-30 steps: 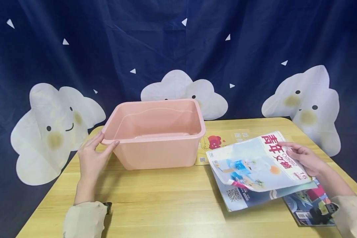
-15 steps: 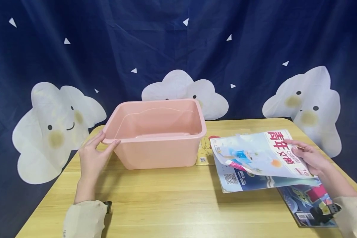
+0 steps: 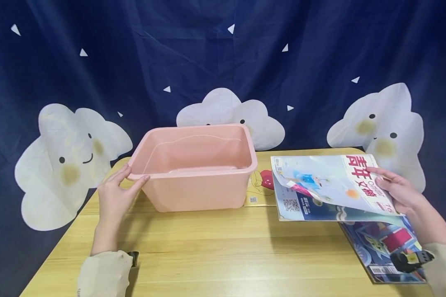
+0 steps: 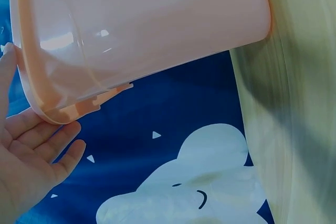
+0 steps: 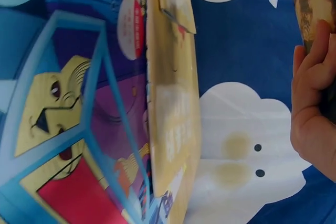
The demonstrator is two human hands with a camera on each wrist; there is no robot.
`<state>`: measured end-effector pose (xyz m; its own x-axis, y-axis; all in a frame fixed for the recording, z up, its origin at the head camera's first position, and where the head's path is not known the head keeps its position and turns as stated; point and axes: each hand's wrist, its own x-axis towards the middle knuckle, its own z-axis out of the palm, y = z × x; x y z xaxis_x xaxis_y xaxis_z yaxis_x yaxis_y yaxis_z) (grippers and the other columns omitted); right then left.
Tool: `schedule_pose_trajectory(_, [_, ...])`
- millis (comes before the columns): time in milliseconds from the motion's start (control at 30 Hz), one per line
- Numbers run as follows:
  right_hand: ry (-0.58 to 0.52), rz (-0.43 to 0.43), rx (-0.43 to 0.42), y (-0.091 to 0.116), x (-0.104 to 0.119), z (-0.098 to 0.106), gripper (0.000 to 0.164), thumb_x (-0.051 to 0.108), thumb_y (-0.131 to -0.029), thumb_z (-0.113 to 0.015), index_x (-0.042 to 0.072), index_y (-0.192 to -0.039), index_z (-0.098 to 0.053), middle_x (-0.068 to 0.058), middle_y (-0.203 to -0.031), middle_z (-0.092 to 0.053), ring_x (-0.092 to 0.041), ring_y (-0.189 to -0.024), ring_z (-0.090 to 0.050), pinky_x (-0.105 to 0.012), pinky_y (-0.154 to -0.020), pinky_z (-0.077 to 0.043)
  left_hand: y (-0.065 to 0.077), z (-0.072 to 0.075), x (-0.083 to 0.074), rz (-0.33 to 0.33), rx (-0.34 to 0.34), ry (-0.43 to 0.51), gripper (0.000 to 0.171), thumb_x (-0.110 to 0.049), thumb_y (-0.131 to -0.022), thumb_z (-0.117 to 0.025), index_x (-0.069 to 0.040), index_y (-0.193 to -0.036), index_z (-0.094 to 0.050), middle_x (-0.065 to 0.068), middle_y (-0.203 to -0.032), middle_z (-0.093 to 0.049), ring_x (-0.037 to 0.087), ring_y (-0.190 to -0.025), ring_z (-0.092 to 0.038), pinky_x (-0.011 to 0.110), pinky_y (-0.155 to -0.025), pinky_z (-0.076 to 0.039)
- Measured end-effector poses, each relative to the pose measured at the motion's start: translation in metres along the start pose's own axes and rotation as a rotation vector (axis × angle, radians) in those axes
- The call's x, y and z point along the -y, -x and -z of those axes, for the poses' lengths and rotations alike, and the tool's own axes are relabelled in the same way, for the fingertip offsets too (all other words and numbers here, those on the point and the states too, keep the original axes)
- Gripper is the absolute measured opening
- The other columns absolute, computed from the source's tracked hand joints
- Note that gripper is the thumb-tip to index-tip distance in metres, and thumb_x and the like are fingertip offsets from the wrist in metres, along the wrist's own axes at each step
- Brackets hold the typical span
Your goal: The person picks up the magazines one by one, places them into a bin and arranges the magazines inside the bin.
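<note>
My left hand (image 3: 113, 198) grips the tub (image 3: 197, 193) while my right hand (image 3: 404, 194) has drawn the pinched white magazine (image 3: 334, 181) toward the worktop (image 3: 208, 251)'s far edge, baring more blue magazine (image 3: 380, 243)

Pink tub (image 3: 197, 192), cloud-patterned navy curtain (image 3: 193, 53)

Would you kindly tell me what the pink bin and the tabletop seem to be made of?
Pink bin: probably molded plastic, smooth and semi-glossy; the left wrist view shows bright highlights on its wall. Tabletop: wood or wood-look laminate, with a slight sheen; streaked yellow grain fits either.
</note>
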<state>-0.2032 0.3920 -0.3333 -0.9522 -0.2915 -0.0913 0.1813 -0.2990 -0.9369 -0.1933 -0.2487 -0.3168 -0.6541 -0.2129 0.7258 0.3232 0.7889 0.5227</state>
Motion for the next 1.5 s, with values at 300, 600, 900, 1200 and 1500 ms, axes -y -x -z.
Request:
schedule_pose_trajectory(300, [-0.08, 0.015, -0.067, -0.004, 0.01, -0.001, 0.034, 0.01, -0.095, -0.037, 0.022, -0.101, -0.069, -0.005, -0.088, -0.063, -0.023, -0.075, -0.064, -0.038, -0.061, -0.053, 0.001, 0.001, -0.001, 0.015, 0.011, -0.001, 0.053, -0.022, -0.065, -0.08, 0.008, -0.105, -0.062, 0.022, -0.108, -0.058, 0.04, -0.103, -0.052, 0.048, -0.089, -0.039])
schedule_pose_trajectory(600, [-0.199, -0.003, -0.144, -0.005, 0.017, -0.004, 0.029, 0.011, -0.094, -0.042, 0.02, -0.1, -0.069, -0.006, -0.089, -0.064, -0.024, -0.078, -0.064, -0.041, -0.066, -0.053, -0.001, 0.001, -0.002, 0.004, 0.007, -0.007, 0.052, -0.02, -0.065, -0.08, 0.008, -0.104, -0.062, 0.022, -0.108, -0.058, 0.041, -0.102, -0.053, 0.048, -0.089, -0.039])
schedule_pose_trajectory(900, [-0.334, 0.03, -0.174, -0.013, 0.009, -0.019, 0.03, 0.008, -0.094, -0.041, 0.014, -0.097, -0.07, -0.007, -0.088, -0.063, -0.025, -0.078, -0.063, -0.04, -0.066, -0.053, 0.0, 0.002, -0.002, 0.01, 0.01, 0.003, 0.053, -0.021, -0.065, -0.08, 0.009, -0.105, -0.061, 0.023, -0.108, -0.058, 0.04, -0.102, -0.053, 0.047, -0.09, -0.039])
schedule_pose_trajectory(1200, [-0.354, 0.041, -0.149, -0.024, 0.011, -0.035, 0.032, 0.008, -0.094, -0.038, 0.013, -0.098, -0.069, -0.008, -0.09, -0.062, -0.025, -0.079, -0.063, -0.04, -0.067, -0.053, 0.0, 0.0, -0.001, 0.006, 0.008, 0.002, 0.053, -0.022, -0.066, -0.08, 0.008, -0.106, -0.061, 0.022, -0.108, -0.058, 0.04, -0.102, -0.053, 0.046, -0.09, -0.039])
schedule_pose_trajectory(1500, [-0.33, 0.054, -0.172, -0.038, 0.017, -0.063, 0.031, 0.007, -0.094, -0.039, 0.015, -0.098, -0.069, -0.007, -0.089, -0.062, -0.024, -0.078, -0.063, -0.037, -0.067, -0.053, -0.001, 0.0, -0.002, 0.009, 0.006, 0.006, 0.053, -0.021, -0.065, -0.08, 0.008, -0.106, -0.061, 0.023, -0.108, -0.058, 0.04, -0.102, -0.053, 0.047, -0.09, -0.039])
